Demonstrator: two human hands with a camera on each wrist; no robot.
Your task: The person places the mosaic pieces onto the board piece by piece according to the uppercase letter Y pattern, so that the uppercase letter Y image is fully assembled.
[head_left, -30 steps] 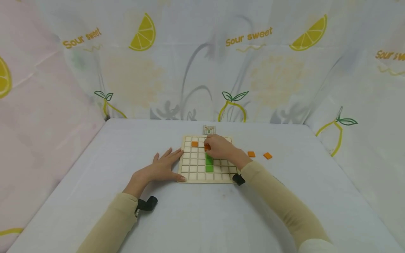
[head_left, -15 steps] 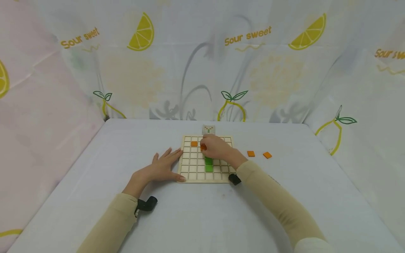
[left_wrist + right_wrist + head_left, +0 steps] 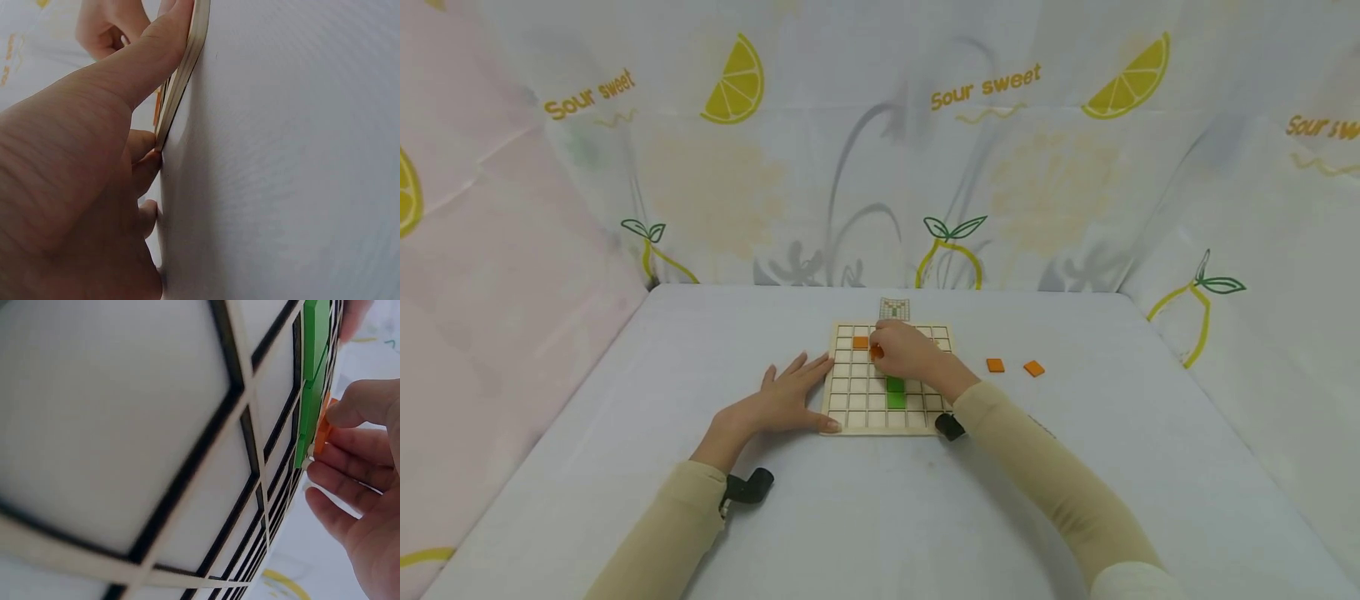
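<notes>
A pale wooden grid board (image 3: 857,402) lies on the white-covered table. My left hand (image 3: 782,402) has its fingers spread against the board's left edge, the thumb at the near corner; the left wrist view shows the thumb touching the rim (image 3: 181,78). Over the upper middle of the grid, my right hand (image 3: 908,348) pinches an orange square tile (image 3: 324,428) between thumb and fingers. Green tiles (image 3: 896,399) stand in a column just nearer than that hand, which partly hides the column. Another orange tile (image 3: 861,342) sits in a cell to the upper left.
Two loose orange tiles, one (image 3: 995,365) nearer the board and one (image 3: 1033,368) farther right, lie on the table (image 3: 865,517). A small card with a printed coloured grid (image 3: 894,309) lies behind the board. A lemon-patterned cloth (image 3: 880,167) hangs at the back.
My right hand has shifted a little left across the grid with the orange tile, toward the placed orange tile. The left hand has stayed at the board's edge.
</notes>
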